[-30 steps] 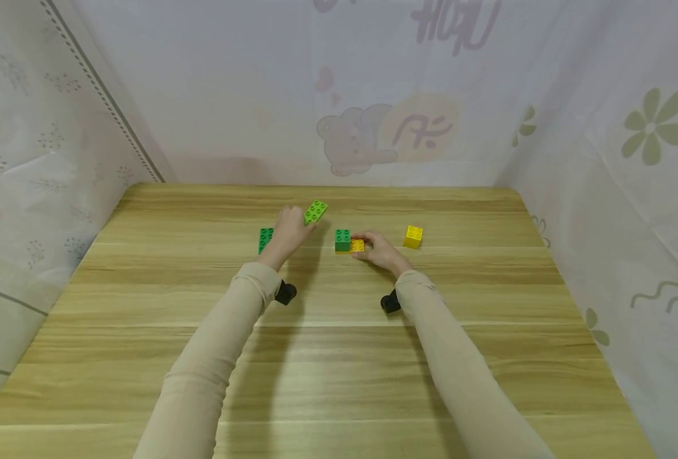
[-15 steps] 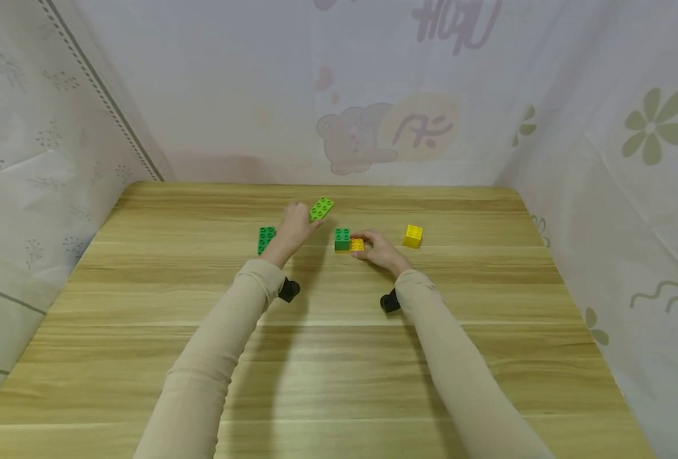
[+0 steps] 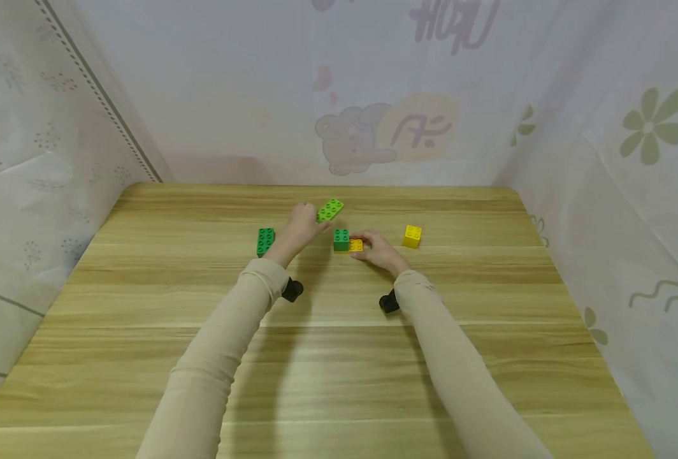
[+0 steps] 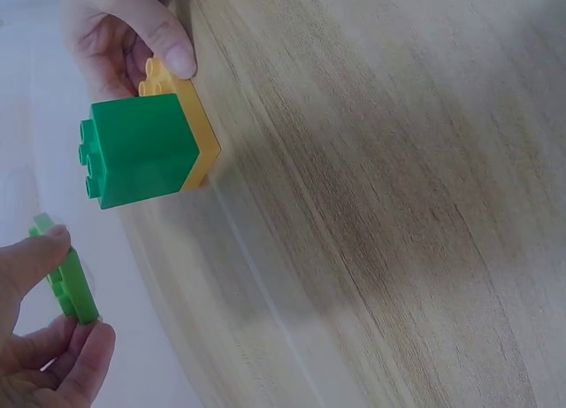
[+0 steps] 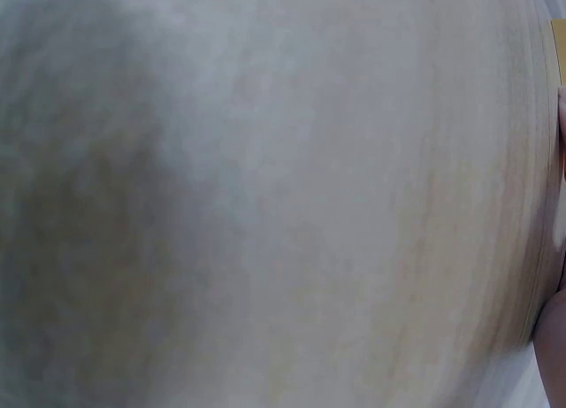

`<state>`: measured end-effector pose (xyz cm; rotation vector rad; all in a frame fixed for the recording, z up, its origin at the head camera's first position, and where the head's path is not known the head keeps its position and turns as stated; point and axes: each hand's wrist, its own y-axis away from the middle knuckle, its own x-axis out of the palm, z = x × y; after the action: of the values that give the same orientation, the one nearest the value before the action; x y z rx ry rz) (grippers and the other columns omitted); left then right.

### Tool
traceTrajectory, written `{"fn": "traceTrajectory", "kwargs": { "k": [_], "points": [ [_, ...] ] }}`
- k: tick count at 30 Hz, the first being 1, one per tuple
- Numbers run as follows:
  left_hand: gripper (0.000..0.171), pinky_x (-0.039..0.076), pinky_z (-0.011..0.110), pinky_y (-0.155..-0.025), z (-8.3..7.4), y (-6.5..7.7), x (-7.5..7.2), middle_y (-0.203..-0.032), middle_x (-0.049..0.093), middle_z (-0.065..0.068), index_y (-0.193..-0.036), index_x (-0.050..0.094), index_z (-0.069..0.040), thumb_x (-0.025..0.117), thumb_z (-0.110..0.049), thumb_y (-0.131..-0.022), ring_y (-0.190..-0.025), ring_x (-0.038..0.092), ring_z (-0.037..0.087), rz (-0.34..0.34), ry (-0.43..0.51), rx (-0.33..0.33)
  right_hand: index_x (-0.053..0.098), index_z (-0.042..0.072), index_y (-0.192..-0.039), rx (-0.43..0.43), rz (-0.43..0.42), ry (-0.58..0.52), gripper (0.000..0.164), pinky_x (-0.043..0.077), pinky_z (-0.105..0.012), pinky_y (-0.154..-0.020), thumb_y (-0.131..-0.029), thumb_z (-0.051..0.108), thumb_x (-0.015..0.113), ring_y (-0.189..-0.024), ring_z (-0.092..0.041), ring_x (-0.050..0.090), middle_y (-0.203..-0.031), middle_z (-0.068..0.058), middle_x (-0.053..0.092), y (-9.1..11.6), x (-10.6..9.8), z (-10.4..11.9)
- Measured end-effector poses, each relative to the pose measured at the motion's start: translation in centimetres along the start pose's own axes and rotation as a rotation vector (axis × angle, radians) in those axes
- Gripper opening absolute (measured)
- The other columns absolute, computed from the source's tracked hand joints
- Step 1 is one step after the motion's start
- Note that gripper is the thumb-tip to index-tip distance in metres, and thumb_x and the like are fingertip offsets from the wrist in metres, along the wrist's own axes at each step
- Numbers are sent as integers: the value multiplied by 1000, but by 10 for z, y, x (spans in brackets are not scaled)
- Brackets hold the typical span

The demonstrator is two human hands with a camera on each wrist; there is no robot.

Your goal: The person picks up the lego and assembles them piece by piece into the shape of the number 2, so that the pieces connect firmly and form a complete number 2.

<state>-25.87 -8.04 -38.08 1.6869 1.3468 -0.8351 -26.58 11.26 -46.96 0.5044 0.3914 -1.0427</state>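
Thumb and fingers of my left hand [image 3: 300, 228] pinch a thin light green building brick [image 3: 331, 209], raised above the table behind the other pieces. In the left wrist view, this light green brick [image 4: 78, 288] is gripped by its edges, studs facing left. My right hand [image 3: 378, 250] holds the right end of a flat orange-yellow brick [image 3: 356, 245] on the table. A square green brick [image 3: 341, 240] sits on that piece's left half. The right wrist view catches only a sliver of the orange-yellow brick [image 5: 560, 50] and some fingers at its right edge.
A dark green studded brick [image 3: 265, 241] lies left of the left wrist. To the right of the right hand stands a square yellow brick [image 3: 411, 236]. The wooden table [image 3: 339, 382] ends at a patterned curtain [image 3: 230, 95] behind and at both sides.
My left hand has carried the light green brick rightward, closer to the green and orange-yellow pieces, and the brick has turned a little. The right hand keeps its place.
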Motion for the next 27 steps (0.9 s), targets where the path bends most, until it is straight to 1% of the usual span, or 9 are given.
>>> {"fn": "traceTrajectory", "kwargs": {
  "k": [5, 7, 10, 15, 19, 22, 27],
  "points": [
    [45, 47, 39, -88, -1, -2, 3, -115, 48, 21, -113, 52, 8, 57, -31, -90, -99, 50, 28, 20, -17, 31, 50, 11, -130, -5, -2, 3, 47, 22, -43, -112, -85, 14, 64, -132, -26, 32, -137, -10, 41, 0, 0, 0],
    [46, 46, 40, -89, -1, -3, 4, -116, 48, 22, -115, 52, 8, 57, -30, -90, -100, 50, 28, 27, -18, 42, 50, 11, -130, -6, -4, 4, 47, 22, -43, -113, -85, 15, 65, -132, -26, 32, -137, -10, 41, 0, 0, 0],
    [45, 46, 39, -87, -2, -4, 5, -115, 49, 22, -113, 53, 9, 58, -28, -90, -98, 50, 27, 28, -31, 71, 51, 10, -129, -5, -7, 2, 47, 22, -42, -112, -85, 15, 65, -132, -27, 32, -136, -11, 41, -1, 1, -1],
    [43, 45, 36, -80, -3, -4, 7, -109, 51, 21, -110, 54, 10, 60, -27, -88, -88, 46, 23, 14, -43, 123, 51, 9, -128, -4, -12, -2, 47, 22, -41, -113, -84, 14, 66, -131, -27, 33, -135, -12, 42, -1, 2, 0],
    [43, 43, 35, -75, -4, -3, 7, -106, 52, 20, -109, 55, 11, 60, -26, -88, -84, 43, 21, 14, -53, 149, 52, 9, -128, -3, -12, 0, 47, 23, -42, -112, -84, 14, 66, -131, -27, 34, -135, -12, 42, -1, 1, 0],
    [43, 43, 34, -75, -5, -2, 6, -105, 52, 19, -109, 55, 11, 60, -26, -89, -84, 43, 21, 25, -64, 156, 52, 9, -128, -2, -12, -3, 47, 23, -42, -112, -84, 14, 66, -131, -26, 34, -134, -12, 42, 0, 1, 0],
    [44, 46, 35, -80, -5, -3, 7, -108, 51, 20, -112, 54, 10, 60, -27, -89, -89, 47, 23, 53, -54, 157, 51, 9, -129, -2, -12, -8, 47, 24, -42, -112, -84, 15, 66, -130, -27, 35, -134, -12, 43, 0, 1, 0]
  ]
}}
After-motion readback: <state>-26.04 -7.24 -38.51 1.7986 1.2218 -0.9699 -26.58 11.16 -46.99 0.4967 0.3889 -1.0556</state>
